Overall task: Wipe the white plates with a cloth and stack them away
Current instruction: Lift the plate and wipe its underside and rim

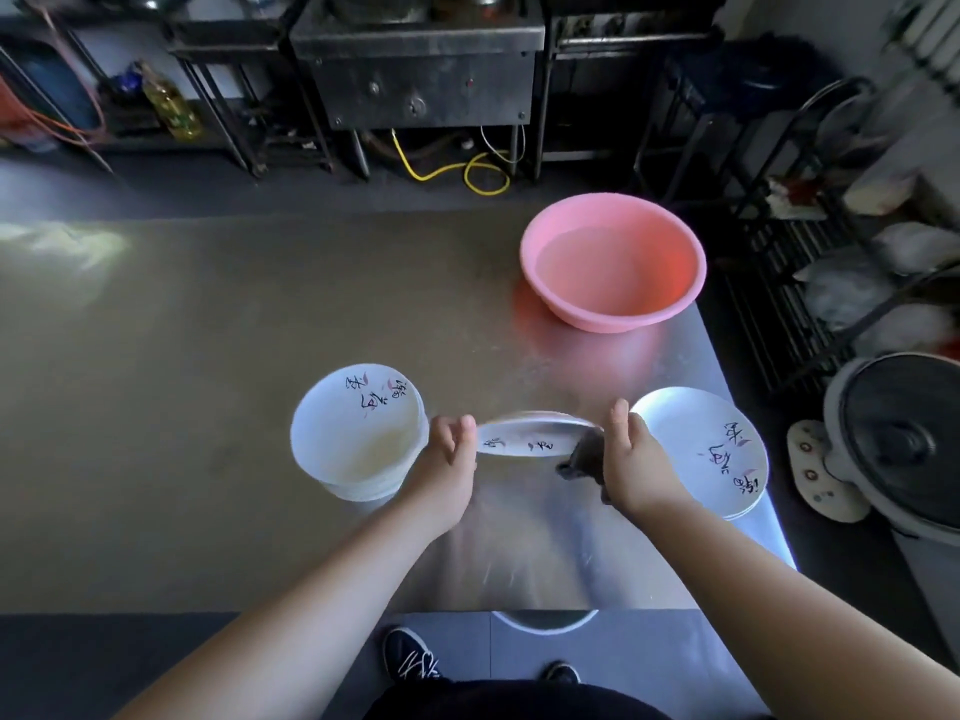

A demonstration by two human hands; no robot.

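White round plate w/ black brush lettering [530, 443] is up off the grey steel surface [208, 381], between both hands. Pink plastic basin [613, 262] sits at far side, well apart. Taller stack of white plates [353, 439] is just left of left hand [449, 454]; lower stack of white plates [691, 423] is just right of right hand [636, 459]. Held plate is tipped near edge-on, long axis L-R. Left fingers [462, 427] curl on its left rim; right hand pinches dark crumpled cloth [579, 462] against right rim. Can't tell which stack is the done one; either way it's a short sideways reach for the hand beside it.
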